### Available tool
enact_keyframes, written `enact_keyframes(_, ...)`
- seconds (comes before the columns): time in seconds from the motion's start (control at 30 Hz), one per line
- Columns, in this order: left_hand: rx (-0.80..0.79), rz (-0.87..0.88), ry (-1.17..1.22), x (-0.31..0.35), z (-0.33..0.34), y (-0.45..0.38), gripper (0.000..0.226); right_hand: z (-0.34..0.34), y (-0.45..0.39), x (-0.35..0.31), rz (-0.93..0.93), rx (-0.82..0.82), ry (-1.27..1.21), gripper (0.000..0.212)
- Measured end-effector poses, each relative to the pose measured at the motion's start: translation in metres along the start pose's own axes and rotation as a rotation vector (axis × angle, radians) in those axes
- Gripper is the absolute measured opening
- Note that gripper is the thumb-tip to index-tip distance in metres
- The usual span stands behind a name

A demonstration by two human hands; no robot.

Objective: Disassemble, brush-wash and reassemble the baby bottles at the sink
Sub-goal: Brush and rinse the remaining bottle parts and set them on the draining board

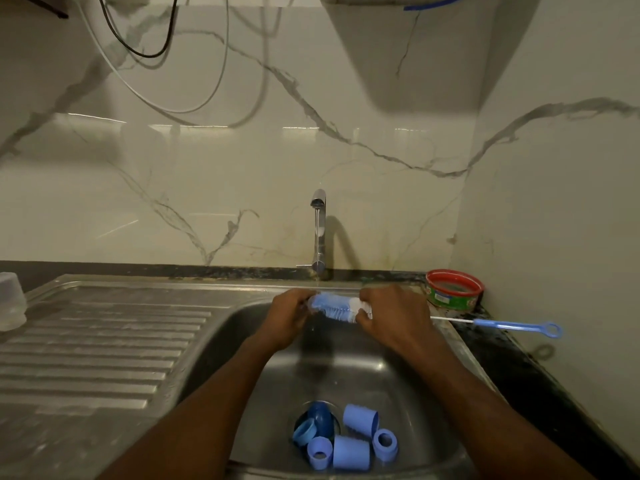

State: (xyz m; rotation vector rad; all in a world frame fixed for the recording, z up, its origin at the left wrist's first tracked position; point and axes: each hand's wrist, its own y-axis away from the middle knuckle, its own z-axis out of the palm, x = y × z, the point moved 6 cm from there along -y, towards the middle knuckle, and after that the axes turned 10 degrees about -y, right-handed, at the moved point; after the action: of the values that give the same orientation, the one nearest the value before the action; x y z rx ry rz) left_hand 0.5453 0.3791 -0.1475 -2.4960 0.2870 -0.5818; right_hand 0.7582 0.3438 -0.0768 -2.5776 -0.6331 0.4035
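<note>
Two bare hands hold one clear plastic baby bottle [334, 307] level under the chrome tap [318, 233], above the far rim of the stainless steel sink [349, 372]. Taking the tap as the landmark and going left to right: well to its left, on the ridged steel draining board [104, 337], stands a clear upturned plastic cup [12, 301]. Just below the tap and slightly left, the left hand [289, 318] curls its grip round the bottle's base end. The bottle lies on its side directly beneath the spout, its long axis running left to right, closed end to the left, mouth to the right. Inside it shows the blue and white bristle head of a long bottle brush [498, 323]. Just right of the tap, the right hand [394, 318] closes its grip at the bottle's mouth, where the brush enters; whether its fingers pinch the wire stem or the neck cannot be told. The brush's thin white wire and blue looped handle stick out farther right, over the dark speckled desk [519, 362]. Behind that, well right of the tap, sits a round green tub with a red rim [453, 289].

A thin stream of water falls from the spout onto the bottle. The right hand is nearer the brush, so any stroke would likely run along the bottle's axis. Well below the tap, near the drain, lie several pale blue plastic caps and collars [349, 441].
</note>
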Motion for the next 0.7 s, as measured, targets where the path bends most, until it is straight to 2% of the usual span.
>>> enact_keyframes(0.13, -0.080, 0.053, 0.017, -0.002, 0.001, 0.001, 0.033, -0.006, 0.001, 0.002, -0.043, -0.010, 0.011, 0.022)
enact_keyframes(0.23, -0.049, 0.097, 0.025, 0.001, -0.004, 0.000, 0.034, -0.012, -0.002, -0.002, -0.120, 0.008, 0.080, 0.014)
enact_keyframes(0.37, -0.075, 0.178, -0.088, -0.002, -0.007, 0.003, 0.028, -0.006, -0.003, -0.022, -0.237, -0.079, 0.236, 0.013)
enact_keyframes(0.43, -0.091, 0.213, -0.183, 0.001, -0.003, 0.003, 0.024, -0.002, -0.005, -0.014, -0.108, -0.099, 0.153, 0.016)
enact_keyframes(0.47, -0.083, 0.220, -0.219, 0.005, -0.003, 0.001, 0.024, 0.000, -0.005, -0.004, 0.049, -0.139, 0.052, 0.019)
enact_keyframes(0.57, -0.054, 0.258, -0.270, 0.018, -0.001, -0.002, 0.026, 0.019, 0.005, 0.020, 0.577, -0.431, -0.543, 0.018)
enact_keyframes(0.6, -0.048, 0.264, -0.263, 0.020, -0.001, -0.003, 0.026, 0.022, 0.009, 0.022, 0.656, -0.479, -0.674, 0.017)
enact_keyframes(0.63, -0.045, 0.250, -0.236, 0.019, 0.000, -0.001, 0.026, 0.024, 0.010, 0.024, 0.648, -0.489, -0.708, 0.017)
enact_keyframes(0.7, -0.050, 0.139, -0.129, 0.014, 0.000, -0.001, 0.026, 0.024, 0.003, 0.029, 0.419, -0.400, -0.484, 0.025)
